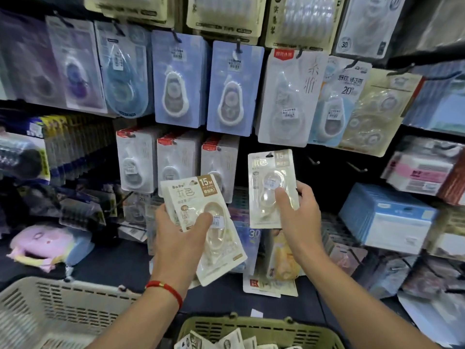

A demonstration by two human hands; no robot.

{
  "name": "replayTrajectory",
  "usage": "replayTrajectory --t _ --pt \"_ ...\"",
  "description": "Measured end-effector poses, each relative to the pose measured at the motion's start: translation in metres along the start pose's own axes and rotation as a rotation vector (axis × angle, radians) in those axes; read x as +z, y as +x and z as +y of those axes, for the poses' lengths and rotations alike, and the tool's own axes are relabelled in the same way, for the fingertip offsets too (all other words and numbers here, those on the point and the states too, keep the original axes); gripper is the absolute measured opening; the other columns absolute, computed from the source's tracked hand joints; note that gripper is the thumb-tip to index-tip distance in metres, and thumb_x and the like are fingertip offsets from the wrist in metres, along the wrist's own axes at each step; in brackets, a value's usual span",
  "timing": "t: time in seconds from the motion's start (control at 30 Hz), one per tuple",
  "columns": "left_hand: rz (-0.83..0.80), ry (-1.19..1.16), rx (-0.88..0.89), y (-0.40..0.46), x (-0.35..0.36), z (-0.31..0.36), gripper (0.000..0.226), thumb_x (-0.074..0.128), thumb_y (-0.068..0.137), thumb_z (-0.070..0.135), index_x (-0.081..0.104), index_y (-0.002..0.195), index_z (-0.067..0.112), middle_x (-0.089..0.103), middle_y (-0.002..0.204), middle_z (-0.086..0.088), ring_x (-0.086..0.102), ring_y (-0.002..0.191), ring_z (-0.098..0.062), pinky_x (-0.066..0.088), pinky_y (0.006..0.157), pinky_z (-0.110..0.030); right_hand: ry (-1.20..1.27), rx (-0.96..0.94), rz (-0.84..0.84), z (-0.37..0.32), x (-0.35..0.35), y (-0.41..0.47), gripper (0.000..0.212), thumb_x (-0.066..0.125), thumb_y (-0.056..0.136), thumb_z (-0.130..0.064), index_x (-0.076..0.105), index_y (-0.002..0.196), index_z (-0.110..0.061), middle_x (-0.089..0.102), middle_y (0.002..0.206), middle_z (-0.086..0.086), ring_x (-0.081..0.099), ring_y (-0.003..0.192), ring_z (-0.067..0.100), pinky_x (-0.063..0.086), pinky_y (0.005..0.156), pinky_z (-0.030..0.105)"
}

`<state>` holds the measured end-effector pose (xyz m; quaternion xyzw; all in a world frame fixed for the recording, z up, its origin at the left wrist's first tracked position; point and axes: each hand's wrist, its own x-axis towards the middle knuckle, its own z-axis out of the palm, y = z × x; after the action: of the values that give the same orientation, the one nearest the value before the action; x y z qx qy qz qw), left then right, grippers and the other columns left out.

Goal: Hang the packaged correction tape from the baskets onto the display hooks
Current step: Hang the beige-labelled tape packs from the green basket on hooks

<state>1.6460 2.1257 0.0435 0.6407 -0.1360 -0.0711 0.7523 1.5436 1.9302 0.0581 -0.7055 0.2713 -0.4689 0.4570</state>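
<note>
Stationery display wall (pixel 226 84) fills the background. Below its bare hooks (pixel 314 161), right hand (pixel 299 210) pinches one cream correction tape pack (pixel 266 187) upright. Left hand (pixel 181 238) grips several packs (pixel 214 230), above the green basket (pixel 251 326).

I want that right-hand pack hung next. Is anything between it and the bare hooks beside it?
Nothing visible: the right hand holds the single pack upright, and the bare hooks jut from the dark panel just right of it.

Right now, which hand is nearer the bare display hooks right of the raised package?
Right. The right hand holds a package just below-left of the bare hooks; the left hand, holding a stack of packages, is further left.
</note>
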Motion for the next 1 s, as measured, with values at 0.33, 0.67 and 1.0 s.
replayTrajectory --t 0.33,0.67,1.0 --pt "-0.047 -0.036 -0.007 -0.007 0.022 -0.007 0.047 0.084 0.077 0.038 0.053 0.112 0.038 0.072 0.092 0.027 0.072 0.079 0.002 0.058 0.074 -0.035 0.11 0.587 -0.2 0.021 0.012 0.036 0.027 0.051 0.11 -0.032 0.053 0.129 -0.013 0.064 0.121 0.013 0.074 0.091 0.027 0.066 0.071 0.039" --pt "-0.127 -0.165 -0.109 -0.015 0.034 -0.006 0.073 0.099 0.065 0.041 0.057 0.123 0.03 0.079 0.102 0.015 0.078 0.096 -0.011 0.062 0.09 -0.046 -0.165 0.081 -0.921 -0.029 -0.012 0.018 0.031 0.077 0.093 -0.047 0.073 0.117 -0.028 0.08 0.103 -0.002 0.076 0.09 0.011 0.058 0.074 0.024" --pt "-0.394 -0.265 -0.104 -0.015 0.034 -0.008 0.076 0.093 0.067 0.018 0.058 0.134 0.028 0.077 0.123 -0.001 0.074 0.115 -0.021 0.058 0.098 -0.046 -0.05 0.092 -0.775 -0.024 -0.037 0.026 0.044 0.077 0.09 -0.043 0.062 0.117 -0.012 0.08 0.095 -0.002 0.076 0.081 0.011 0.055 0.061 0.02"
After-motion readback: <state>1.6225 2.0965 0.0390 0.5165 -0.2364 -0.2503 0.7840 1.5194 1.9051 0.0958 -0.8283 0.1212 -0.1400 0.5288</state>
